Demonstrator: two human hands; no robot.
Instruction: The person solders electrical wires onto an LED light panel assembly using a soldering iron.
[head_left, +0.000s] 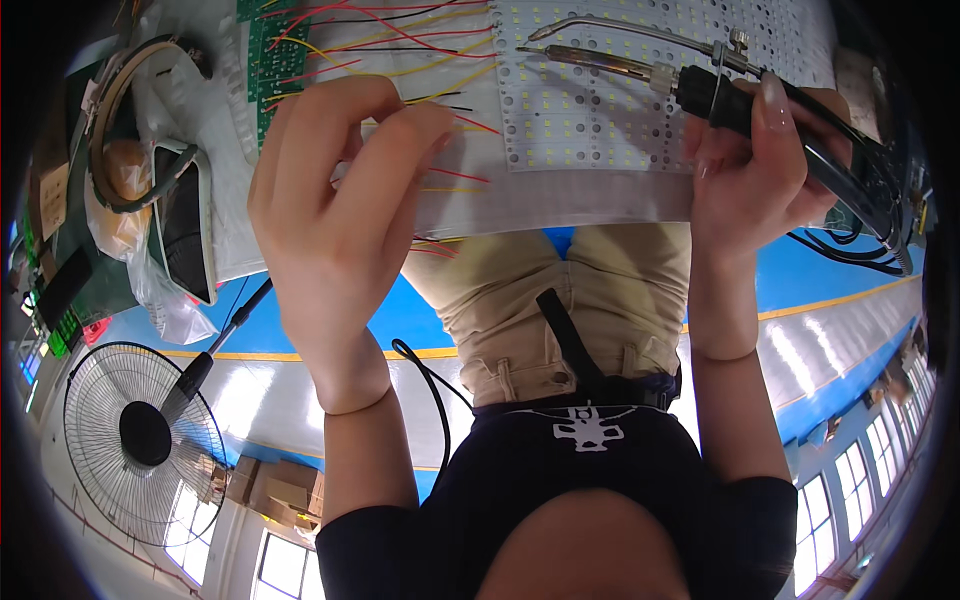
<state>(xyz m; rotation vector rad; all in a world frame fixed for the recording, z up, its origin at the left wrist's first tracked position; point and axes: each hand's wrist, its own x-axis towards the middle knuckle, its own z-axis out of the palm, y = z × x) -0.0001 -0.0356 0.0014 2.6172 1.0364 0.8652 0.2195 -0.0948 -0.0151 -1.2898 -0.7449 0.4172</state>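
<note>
My right hand [765,160] grips the dark handle of a soldering iron [625,68], its tip pointing left over a white LED panel [560,145]. A bent metal solder-feed tube [650,30] is clamped alongside the iron. Above the near left part of the bench, my left hand [335,190] is curled with its fingertips drawn together among thin red, yellow and black wires [440,68]. Whatever lies between those fingertips is hidden. The wires run between a green circuit board [268,50], partly behind my left hand, and the white panel's left edge.
At the left are a round hoop-like coil [100,130], a clear plastic bag [150,270] and a dark tray with a pale rim [210,235]. A standing fan [145,433] is at lower left. Black cables [880,262] hang from the iron at the bench's right.
</note>
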